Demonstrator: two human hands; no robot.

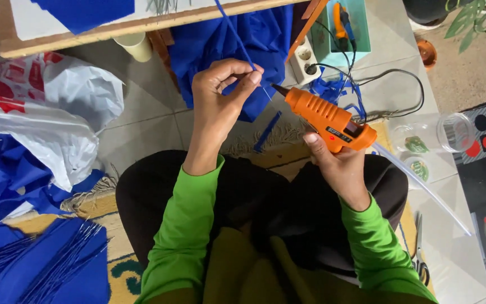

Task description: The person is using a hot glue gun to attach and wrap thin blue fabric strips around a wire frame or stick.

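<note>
Far to my left, white plastic bags (46,107) are lying in a heap on the floor, and below them blue paper pieces (29,264) are fanning out over the edge of the rug (120,264).

I am raising my left hand (220,101) in front of me, with its fingers (242,84) pinched closed on a thin blue strip (237,39). The strip's long axis is running up and slightly leftward, from my fingertips toward the wooden edge of the counter (85,31) above. Its lower end is sitting right at the pinch, so the free part is lying up and away from me, not down toward my lap.

Just to the right of that pinch, the dark nozzle of the orange glue gun (327,118) is pointing up and to the left, straight at my left fingertips. The tip is hovering very near the strip but I cannot tell whether it is touching it. The gun's body is slanting down and to the right, across the strip's line rather than along it.

My right hand (338,163) is wrapping closed around the gun's handle from below, with the thumb lying along the side. A clear glue stick (423,186) is sticking out of the back of the gun, running down and to the right. The left hand is the one on the strip; the right is reaching it only through the nozzle.

Further right, a black cable (400,76) is looping toward a white power strip (302,65), and clear plastic cups (457,132) are sitting on the floor.
</note>
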